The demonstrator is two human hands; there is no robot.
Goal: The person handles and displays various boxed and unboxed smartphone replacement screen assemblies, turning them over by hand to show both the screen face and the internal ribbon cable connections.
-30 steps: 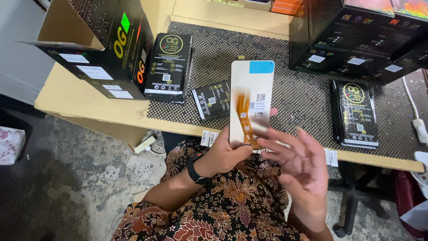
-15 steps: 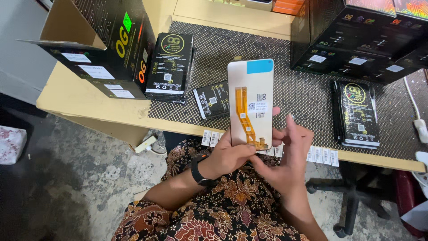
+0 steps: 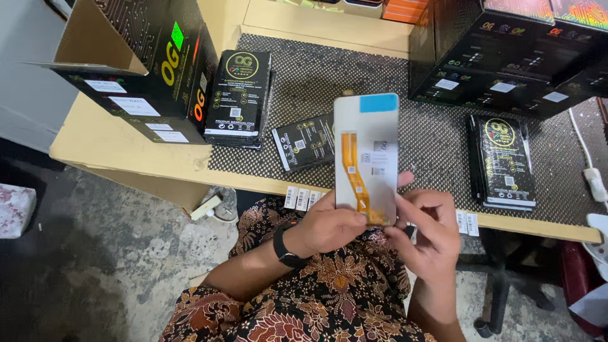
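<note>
The left hand (image 3: 329,228) was closed around the lower left edge of a phone screen panel (image 3: 367,158), with the thumb lying on its back side near the bottom. The right hand (image 3: 425,231) was half closed; its fingertips pinched the lower right corner of the same panel, just beside the end of the orange flex cable (image 3: 356,177). A dark watch (image 3: 285,244) sat on the left wrist.

The panel stood almost upright in the air, above the person's lap and in front of the table edge (image 3: 190,168), with its pale back and a blue tab (image 3: 379,103) at the top turned to the camera. It seemed thin, light and stiff, but probably fragile, because it looked like glass with a soft ribbon glued on it. I judged that the safe place to hold it was the side edges, not the cable and not the flat faces.

Further out, a small black packet (image 3: 306,140) and a flat black box (image 3: 239,98) lay on the dotted mat (image 3: 430,133). A big open carton (image 3: 139,63) stood on the left, and another flat box (image 3: 503,161) lay on the right.
</note>
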